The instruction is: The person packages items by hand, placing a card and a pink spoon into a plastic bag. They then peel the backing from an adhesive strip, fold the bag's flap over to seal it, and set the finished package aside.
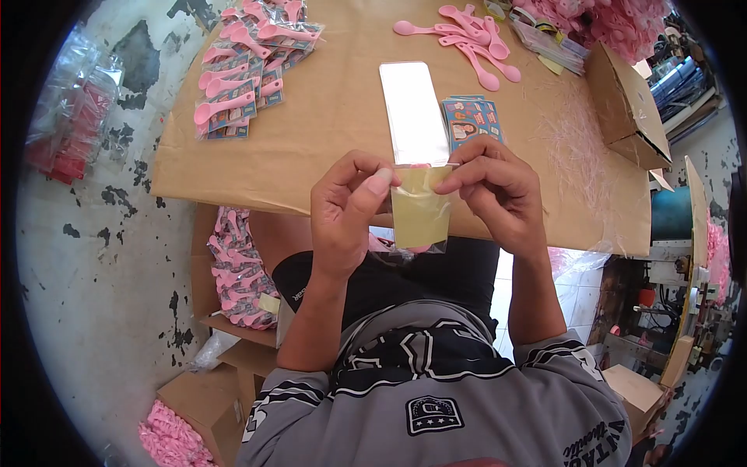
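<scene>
A small clear plastic bag hangs upright between my hands at the table's near edge. Inside it is a card with its plain yellowish side facing me, and bits of pink show above and below the card. My left hand pinches the bag's upper left corner between thumb and fingers. At the upper right corner, my right hand has its fingers closed on the bag too. Just beyond lies a stack of shiny clear bags, with a pile of printed blue cards beside it, partly behind my right hand.
Loose pink measuring spoons lie at the back of the cardboard-covered table. Bagged spoons with cards are heaped at the left. A carton of packed spoons stands below the table, and another box sits on its right side.
</scene>
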